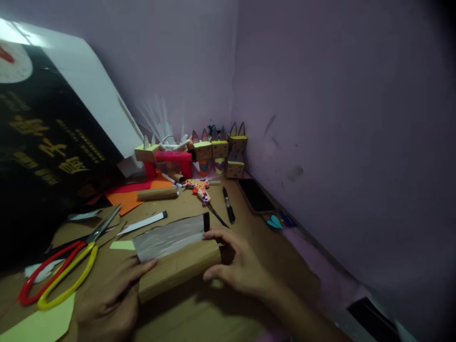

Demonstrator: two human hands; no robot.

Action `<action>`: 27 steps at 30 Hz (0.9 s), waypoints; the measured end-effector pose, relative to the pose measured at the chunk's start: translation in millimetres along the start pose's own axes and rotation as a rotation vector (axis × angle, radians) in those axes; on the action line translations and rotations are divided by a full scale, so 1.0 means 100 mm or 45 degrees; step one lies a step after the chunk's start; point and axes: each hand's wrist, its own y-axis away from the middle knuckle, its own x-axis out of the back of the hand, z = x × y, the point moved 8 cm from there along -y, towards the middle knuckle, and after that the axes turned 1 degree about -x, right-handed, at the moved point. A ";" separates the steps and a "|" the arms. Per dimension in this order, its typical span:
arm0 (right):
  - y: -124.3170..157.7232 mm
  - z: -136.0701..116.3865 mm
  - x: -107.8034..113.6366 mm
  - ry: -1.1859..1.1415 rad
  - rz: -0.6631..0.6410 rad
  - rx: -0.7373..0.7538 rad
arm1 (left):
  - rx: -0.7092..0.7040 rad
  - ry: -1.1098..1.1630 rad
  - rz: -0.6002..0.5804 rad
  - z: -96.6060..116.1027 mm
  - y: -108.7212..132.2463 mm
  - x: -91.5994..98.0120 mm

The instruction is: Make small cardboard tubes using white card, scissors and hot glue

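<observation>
A brown cardboard block (178, 270) lies on the brown tabletop (249, 237), with a grey-silver strip (169, 237) laid along its top, black at the strip's right end. My left hand (107, 299) grips the block's left end, fingers curled against it. My right hand (237, 266) wraps round the right end, thumb below and fingers over the top edge by the strip's black end.
Red-and-yellow scissors (64, 266) lie at the left. A black printed board (46, 142) leans at the left. Small paper box figures (217, 149) stand in the far corner. A wooden stick (156, 193), a black pen (228, 205) and a phone (255, 195) lie beyond the block.
</observation>
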 end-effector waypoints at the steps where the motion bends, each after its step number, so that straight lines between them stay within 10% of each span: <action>1: 0.02 -0.03 0.01 0.106 0.005 0.071 | -0.046 0.015 0.016 0.04 -0.01 0.01; 8: 0.20 0.08 -0.09 0.548 -0.040 0.079 | -0.098 0.002 -0.300 0.10 -0.05 -0.27; 14: 0.26 -0.05 -0.11 0.708 0.025 0.274 | 0.089 -0.187 -0.169 0.00 0.00 -0.08; 27: 0.29 -0.05 -0.17 1.090 -0.151 0.589 | -0.418 -0.296 -0.226 0.33 0.11 -0.44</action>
